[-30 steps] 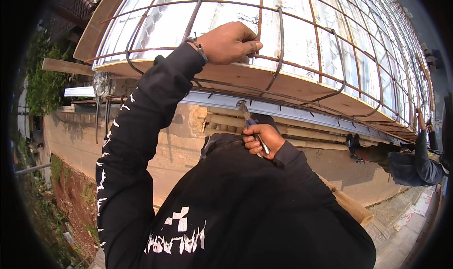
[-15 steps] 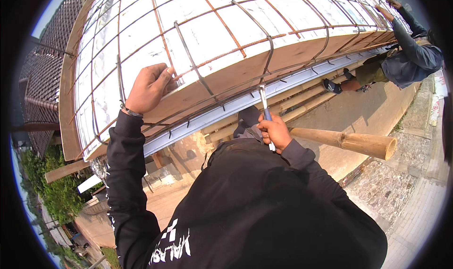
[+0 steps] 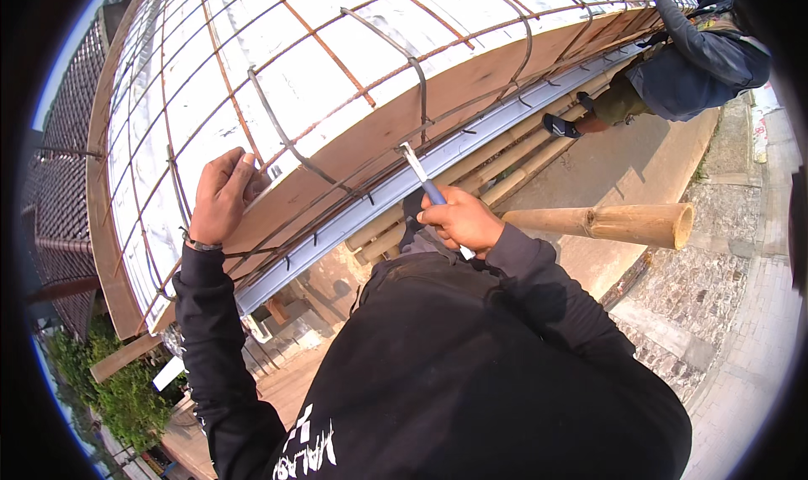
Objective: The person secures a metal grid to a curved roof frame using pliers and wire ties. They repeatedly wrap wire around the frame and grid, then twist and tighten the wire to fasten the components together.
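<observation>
My left hand (image 3: 222, 196) is at the near edge of the white-covered deck, beside the rusty steel mesh (image 3: 316, 42). Its fingers are curled together close to a bar end, and whatever they pinch is too small to make out. In front of my body, my right hand (image 3: 465, 220) is closed around the blue handle of metal pincers (image 3: 418, 168). Their narrow head points up and left toward the thin bars running along the wooden side board (image 3: 379, 127). Bent steel hooks (image 3: 273, 114) come down over the board's edge.
Below the board runs a pale blue metal beam (image 3: 459, 143), with bamboo poles (image 3: 513, 160) beside it. A thick bamboo pole (image 3: 606, 222) juts out on my right. Another person (image 3: 690, 59) works at the far right. The ground lies well below; a tiled roof (image 3: 67, 185) is at left.
My view has shifted, so the deck and the other person sit farther left. The pincers have swung from nearly upright to leaning left, toward the bars. My left hand remains at the deck edge.
</observation>
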A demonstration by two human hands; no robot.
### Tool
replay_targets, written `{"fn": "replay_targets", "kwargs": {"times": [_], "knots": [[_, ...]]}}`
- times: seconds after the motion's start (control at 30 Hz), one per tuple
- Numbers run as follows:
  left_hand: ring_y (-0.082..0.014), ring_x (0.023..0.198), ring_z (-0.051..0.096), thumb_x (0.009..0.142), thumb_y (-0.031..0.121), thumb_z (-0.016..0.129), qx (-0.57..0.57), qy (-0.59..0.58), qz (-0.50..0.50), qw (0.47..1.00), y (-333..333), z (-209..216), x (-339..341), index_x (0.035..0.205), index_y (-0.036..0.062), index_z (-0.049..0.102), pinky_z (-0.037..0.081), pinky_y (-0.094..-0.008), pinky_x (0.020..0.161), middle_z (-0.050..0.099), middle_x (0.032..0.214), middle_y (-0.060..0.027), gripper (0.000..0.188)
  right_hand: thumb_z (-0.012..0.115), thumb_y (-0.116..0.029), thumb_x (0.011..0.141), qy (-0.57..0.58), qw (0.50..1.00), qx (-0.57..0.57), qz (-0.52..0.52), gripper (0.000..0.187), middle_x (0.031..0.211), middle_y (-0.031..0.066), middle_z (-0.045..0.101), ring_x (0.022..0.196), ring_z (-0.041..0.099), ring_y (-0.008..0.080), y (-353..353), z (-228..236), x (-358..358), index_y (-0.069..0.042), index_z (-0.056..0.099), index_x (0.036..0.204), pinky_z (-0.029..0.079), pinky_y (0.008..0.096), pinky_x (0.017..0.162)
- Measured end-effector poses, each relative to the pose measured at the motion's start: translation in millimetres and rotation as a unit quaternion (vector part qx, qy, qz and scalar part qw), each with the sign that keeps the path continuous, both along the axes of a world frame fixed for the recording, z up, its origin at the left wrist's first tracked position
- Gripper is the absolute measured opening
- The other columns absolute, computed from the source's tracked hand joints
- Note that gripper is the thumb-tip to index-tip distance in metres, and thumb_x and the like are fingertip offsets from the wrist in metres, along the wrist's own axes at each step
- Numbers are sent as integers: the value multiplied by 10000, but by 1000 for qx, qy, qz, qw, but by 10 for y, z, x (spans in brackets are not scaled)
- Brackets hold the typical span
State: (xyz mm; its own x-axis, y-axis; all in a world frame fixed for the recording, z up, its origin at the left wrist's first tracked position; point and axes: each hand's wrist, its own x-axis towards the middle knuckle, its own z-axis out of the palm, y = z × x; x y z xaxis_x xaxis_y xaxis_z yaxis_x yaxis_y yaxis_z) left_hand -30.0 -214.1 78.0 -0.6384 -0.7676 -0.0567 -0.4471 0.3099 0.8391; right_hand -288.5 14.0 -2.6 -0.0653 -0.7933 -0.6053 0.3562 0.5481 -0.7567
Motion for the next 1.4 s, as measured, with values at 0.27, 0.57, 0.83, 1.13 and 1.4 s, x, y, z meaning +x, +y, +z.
{"fn": "replay_targets", "kwargs": {"times": [0.27, 0.57, 0.83, 1.13, 1.4], "knots": [[-54, 565, 426, 1032, 263, 494, 4, 37, 24, 999, 67, 6, -57, 746, 4, 536, 341, -232, 519, 494, 610, 2, 388, 599, -83, 883, -154, 969, 179, -69, 153, 645, -30, 404, 439, 297, 32, 297, -361, 1, -112, 477, 795, 216, 221, 378], [-63, 554, 443, 1029, 260, 492, -33, -12, 1, 999, 5, 4, 4, 748, 1, 536, 358, -232, 516, 525, 630, -16, 385, 566, -18, 879, -200, 962, 131, -129, 114, 676, -11, 441, 463, 357, 43, 480, -418, -115, -90, 509, 947, 267, 216, 384], [-48, 549, 443, 1030, 222, 494, -36, 19, 4, 999, 40, -6, -19, 742, -7, 537, 353, -236, 502, 534, 616, -23, 370, 610, -51, 874, -11, 993, 31, -113, 176, 710, -21, 423, 497, 384, 46, 383, -484, -687, -65, 513, 1021, 280, 223, 391], [-53, 586, 468, 1030, 249, 503, -31, 23, -13, 999, 16, -19, 10, 779, 9, 531, 372, -228, 526, 559, 677, -24, 348, 588, -49, 882, -51, 993, 19, -103, 162, 724, -19, 407, 501, 365, 41, 105, -368, -908, -62, 511, 1024, 293, 192, 391], [-89, 522, 437, 1022, 198, 476, -68, 56, -9, 996, 45, -30, -57, 716, -30, 524, 338, -272, 490, 507, 568, -51, 384, 549, -20, 773, 342, 930, -118, -64, 203, 634, 4, 436, 471, 368, 100, -9, -595, -1020, -71, 484, 958, 285, 274, 387]]}}
